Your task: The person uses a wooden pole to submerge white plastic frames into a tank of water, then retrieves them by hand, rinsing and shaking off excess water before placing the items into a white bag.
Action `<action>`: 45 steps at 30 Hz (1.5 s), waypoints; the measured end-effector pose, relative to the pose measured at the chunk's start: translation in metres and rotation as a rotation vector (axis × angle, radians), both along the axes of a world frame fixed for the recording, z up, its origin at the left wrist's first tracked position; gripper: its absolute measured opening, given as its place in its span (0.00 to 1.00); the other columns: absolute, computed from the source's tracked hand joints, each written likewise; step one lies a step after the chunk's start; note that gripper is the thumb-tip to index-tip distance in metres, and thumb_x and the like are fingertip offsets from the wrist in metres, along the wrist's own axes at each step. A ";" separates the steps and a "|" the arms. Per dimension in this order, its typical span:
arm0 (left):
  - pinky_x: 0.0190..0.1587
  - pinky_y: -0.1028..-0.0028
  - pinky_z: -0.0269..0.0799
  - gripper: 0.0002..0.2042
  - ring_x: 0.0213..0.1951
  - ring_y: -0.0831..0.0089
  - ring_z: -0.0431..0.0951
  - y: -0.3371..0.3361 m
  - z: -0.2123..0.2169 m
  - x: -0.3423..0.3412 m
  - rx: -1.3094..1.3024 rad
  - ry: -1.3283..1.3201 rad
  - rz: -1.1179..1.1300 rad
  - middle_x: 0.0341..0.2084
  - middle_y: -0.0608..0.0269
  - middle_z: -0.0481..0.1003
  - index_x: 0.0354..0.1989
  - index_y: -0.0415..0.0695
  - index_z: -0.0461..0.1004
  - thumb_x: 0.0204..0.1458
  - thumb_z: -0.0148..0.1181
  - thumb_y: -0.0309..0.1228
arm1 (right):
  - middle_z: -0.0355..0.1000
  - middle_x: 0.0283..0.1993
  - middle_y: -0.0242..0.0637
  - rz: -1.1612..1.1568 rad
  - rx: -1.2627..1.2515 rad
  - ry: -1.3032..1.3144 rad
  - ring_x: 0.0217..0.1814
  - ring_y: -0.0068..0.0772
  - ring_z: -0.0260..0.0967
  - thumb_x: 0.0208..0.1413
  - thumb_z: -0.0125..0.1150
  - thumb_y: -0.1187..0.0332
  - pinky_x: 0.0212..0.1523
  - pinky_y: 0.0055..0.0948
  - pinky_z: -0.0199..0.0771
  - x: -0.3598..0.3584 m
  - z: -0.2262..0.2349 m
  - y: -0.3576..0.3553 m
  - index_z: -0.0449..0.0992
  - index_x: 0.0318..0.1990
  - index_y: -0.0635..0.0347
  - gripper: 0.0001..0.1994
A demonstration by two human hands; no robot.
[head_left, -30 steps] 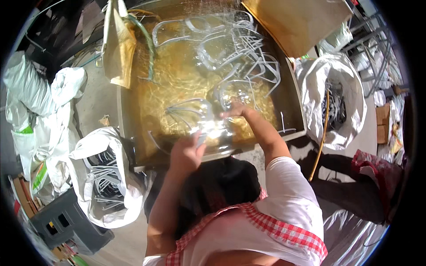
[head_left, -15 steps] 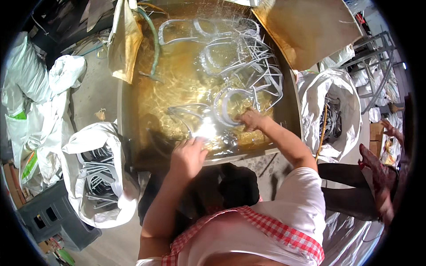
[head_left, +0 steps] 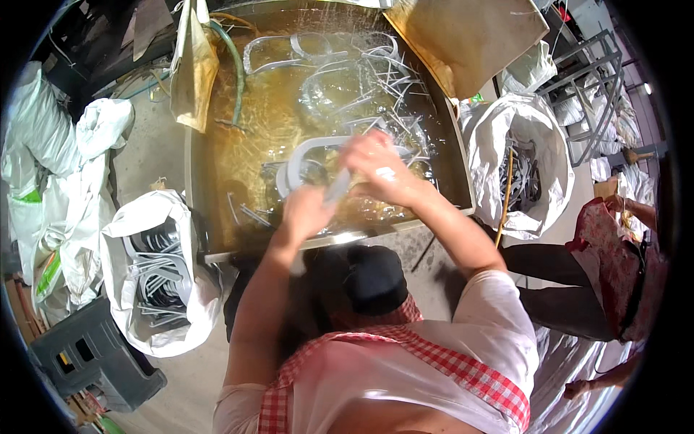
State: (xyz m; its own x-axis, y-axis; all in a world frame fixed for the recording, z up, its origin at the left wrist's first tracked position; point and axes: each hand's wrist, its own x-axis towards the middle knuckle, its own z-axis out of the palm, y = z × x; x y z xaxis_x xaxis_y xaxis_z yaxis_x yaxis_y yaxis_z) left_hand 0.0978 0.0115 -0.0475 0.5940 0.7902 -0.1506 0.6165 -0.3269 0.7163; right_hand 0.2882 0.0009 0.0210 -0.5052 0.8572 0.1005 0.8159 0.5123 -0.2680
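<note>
Grey curved strip (head_left: 307, 147) is showing over the tub (head_left: 347, 237) | left hand (head_left: 303, 211), right hand (head_left: 383, 172) are touching it; fingers are blurring, can't tell how closed or gripping | holding gently should be stopping bends

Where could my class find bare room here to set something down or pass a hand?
Mostly bare floor shows between the leftmost white sacks and the tub. Open water lies between the green hose and the tangled grey strips. Those strips crowd the tub's far right.
</note>
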 end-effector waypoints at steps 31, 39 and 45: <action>0.26 0.71 0.67 0.15 0.21 0.66 0.74 0.001 0.016 -0.057 -0.261 -0.515 0.260 0.18 0.53 0.74 0.24 0.36 0.75 0.42 0.61 0.39 | 0.71 0.34 0.37 -0.596 -0.308 2.530 0.37 0.35 0.68 0.45 0.60 0.71 0.48 0.36 0.69 0.098 -0.126 0.072 0.73 0.34 0.61 0.08; 0.30 0.66 0.68 0.15 0.24 0.58 0.75 0.012 0.016 -0.007 0.109 0.173 0.319 0.18 0.49 0.73 0.35 0.41 0.72 0.45 0.60 0.40 | 0.72 0.34 0.35 -0.582 -0.377 1.428 0.35 0.25 0.69 0.47 0.58 0.73 0.36 0.24 0.72 0.078 0.001 0.079 0.72 0.42 0.65 0.13; 0.39 0.61 0.68 0.26 0.41 0.58 0.73 0.035 0.018 -0.016 -0.461 -0.688 0.531 0.38 0.48 0.73 0.48 0.39 0.67 0.50 0.52 0.49 | 0.68 0.45 0.40 -0.214 -0.541 0.718 0.47 0.31 0.65 0.49 0.55 0.71 0.49 0.30 0.64 0.011 -0.006 0.048 0.65 0.50 0.64 0.19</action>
